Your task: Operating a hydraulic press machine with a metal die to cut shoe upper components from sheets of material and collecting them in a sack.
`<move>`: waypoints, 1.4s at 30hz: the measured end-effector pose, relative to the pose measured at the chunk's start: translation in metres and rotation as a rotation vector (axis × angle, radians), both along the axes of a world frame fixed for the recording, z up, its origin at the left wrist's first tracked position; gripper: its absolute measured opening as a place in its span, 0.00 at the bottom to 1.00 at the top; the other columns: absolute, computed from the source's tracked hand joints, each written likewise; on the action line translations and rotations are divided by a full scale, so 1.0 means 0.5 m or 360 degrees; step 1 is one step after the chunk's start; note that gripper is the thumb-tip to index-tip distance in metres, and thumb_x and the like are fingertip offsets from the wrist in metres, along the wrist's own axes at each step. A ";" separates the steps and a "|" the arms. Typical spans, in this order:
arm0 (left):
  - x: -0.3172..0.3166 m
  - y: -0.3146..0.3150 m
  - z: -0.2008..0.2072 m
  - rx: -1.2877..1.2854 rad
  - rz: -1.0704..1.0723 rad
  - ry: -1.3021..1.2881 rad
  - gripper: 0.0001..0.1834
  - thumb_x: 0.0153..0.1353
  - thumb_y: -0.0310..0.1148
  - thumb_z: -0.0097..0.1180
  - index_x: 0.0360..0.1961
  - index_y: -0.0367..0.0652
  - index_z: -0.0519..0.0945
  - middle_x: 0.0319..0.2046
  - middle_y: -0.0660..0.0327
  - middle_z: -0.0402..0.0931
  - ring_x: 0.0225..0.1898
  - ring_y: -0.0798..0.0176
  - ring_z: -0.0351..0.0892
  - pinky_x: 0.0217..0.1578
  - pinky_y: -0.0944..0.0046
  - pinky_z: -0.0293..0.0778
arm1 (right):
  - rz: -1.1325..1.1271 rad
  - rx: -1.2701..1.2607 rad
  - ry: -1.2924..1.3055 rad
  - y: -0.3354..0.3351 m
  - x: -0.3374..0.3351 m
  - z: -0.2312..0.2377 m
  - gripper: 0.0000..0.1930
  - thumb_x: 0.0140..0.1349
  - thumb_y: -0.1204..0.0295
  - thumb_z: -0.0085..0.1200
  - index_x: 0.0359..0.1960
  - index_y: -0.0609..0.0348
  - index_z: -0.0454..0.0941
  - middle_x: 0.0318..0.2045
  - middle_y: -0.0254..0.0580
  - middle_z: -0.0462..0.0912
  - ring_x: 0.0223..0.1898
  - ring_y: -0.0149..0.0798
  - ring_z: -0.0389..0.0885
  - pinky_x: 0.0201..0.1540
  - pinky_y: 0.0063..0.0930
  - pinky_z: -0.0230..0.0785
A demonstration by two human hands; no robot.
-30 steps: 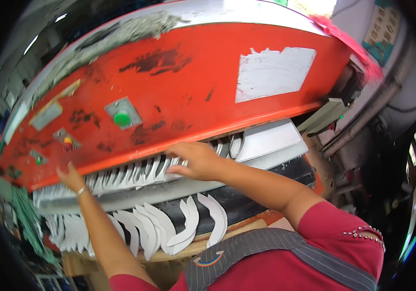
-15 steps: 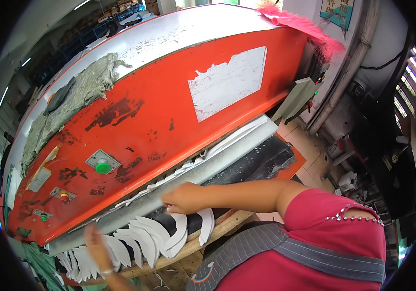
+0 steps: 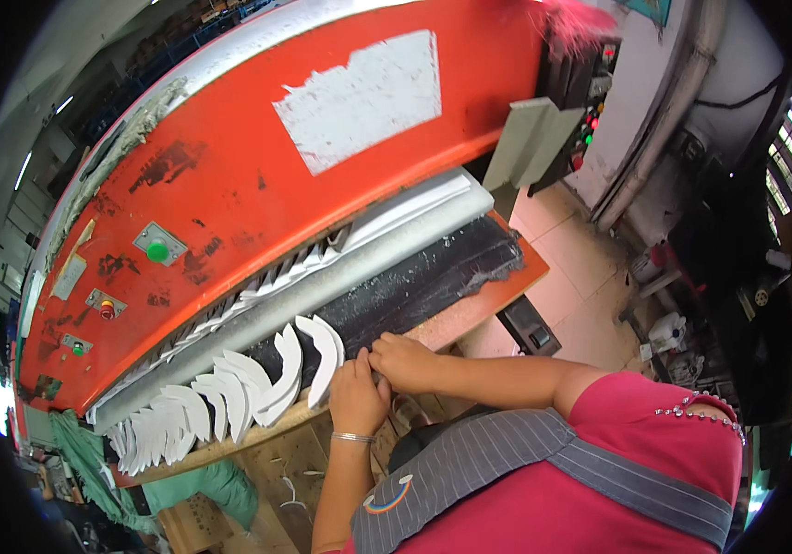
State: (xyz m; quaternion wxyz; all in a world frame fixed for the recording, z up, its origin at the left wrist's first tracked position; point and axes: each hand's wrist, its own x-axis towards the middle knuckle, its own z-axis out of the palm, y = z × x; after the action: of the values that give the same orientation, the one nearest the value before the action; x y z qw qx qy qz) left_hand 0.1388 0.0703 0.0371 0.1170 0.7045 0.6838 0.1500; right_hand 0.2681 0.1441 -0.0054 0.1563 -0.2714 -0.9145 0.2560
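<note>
My left hand (image 3: 356,395) and my right hand (image 3: 403,363) meet at the near edge of the black work surface (image 3: 423,268). Both have their fingers curled in; what lies between them, if anything, is hidden. Just left of my left hand lies a curved white piece (image 3: 326,360), and beside it a second white curved piece (image 3: 285,369). From there a row of overlapping flat white crescent pieces (image 3: 229,392) runs to the left along the surface.
Beyond the surface stands a large orange machine (image 3: 229,185) with a green button (image 3: 157,250) and a red button (image 3: 107,312). More white pieces (image 3: 294,263) lie under it, behind a pale padded bar (image 3: 350,272). Green cloth (image 3: 220,489) hangs below the left end.
My left hand has come from the left end of the white pieces to my right hand. My right hand has left the pieces for the near edge. The view has shifted.
</note>
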 end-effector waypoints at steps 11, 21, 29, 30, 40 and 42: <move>0.002 -0.105 -0.021 -0.0198 -0.0082 -0.0166 0.17 0.51 0.40 0.62 0.36 0.37 0.80 0.28 0.48 0.77 0.29 0.45 0.76 0.31 0.52 0.70 | 0.0469 -0.0648 -0.0169 0.013 0.057 0.007 0.13 0.52 0.65 0.56 0.38 0.55 0.81 0.33 0.53 0.83 0.37 0.48 0.82 0.43 0.41 0.72; -0.012 0.102 -0.092 0.0295 0.0107 -0.0473 0.31 0.49 0.39 0.67 0.52 0.34 0.73 0.39 0.52 0.76 0.44 0.49 0.73 0.48 0.56 0.68 | -0.0957 -0.0316 -0.0094 0.247 -0.026 -0.031 0.24 0.61 0.58 0.45 0.44 0.72 0.71 0.33 0.63 0.81 0.41 0.58 0.81 0.45 0.46 0.72; -0.005 0.178 -0.202 0.0437 0.0009 -0.0203 0.24 0.48 0.40 0.66 0.43 0.36 0.79 0.33 0.55 0.73 0.39 0.50 0.71 0.41 0.54 0.66 | -0.1134 -0.0165 0.0470 0.246 0.035 -0.114 0.20 0.53 0.65 0.43 0.44 0.67 0.72 0.31 0.66 0.80 0.35 0.65 0.78 0.43 0.52 0.70; -0.002 0.180 -0.205 0.0467 0.0049 -0.0171 0.20 0.47 0.41 0.66 0.38 0.38 0.81 0.33 0.56 0.73 0.38 0.52 0.71 0.39 0.54 0.65 | -0.1134 -0.0170 0.0450 0.250 0.034 -0.117 0.20 0.53 0.65 0.43 0.44 0.67 0.72 0.31 0.66 0.80 0.35 0.65 0.78 0.43 0.52 0.70; 0.003 0.195 -0.196 0.0490 0.0027 -0.0007 0.22 0.49 0.45 0.63 0.41 0.40 0.80 0.32 0.58 0.71 0.37 0.53 0.70 0.36 0.54 0.64 | -0.1189 -0.0278 0.0477 0.250 0.022 -0.083 0.20 0.53 0.66 0.44 0.46 0.62 0.74 0.29 0.63 0.80 0.34 0.62 0.79 0.40 0.49 0.71; 0.000 0.210 -0.188 0.0432 0.0031 0.0002 0.23 0.50 0.45 0.63 0.42 0.40 0.80 0.32 0.59 0.71 0.38 0.54 0.70 0.36 0.54 0.65 | -0.1229 -0.0281 0.0445 0.259 0.017 -0.072 0.21 0.52 0.66 0.44 0.47 0.62 0.75 0.29 0.63 0.80 0.33 0.62 0.79 0.40 0.49 0.71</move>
State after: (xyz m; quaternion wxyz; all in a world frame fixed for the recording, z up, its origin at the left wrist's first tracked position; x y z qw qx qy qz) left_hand 0.1390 0.1751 -0.0567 0.0188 0.7073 0.6640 0.2418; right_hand 0.2767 0.2733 -0.0415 0.3397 -0.5691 -0.6902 0.2904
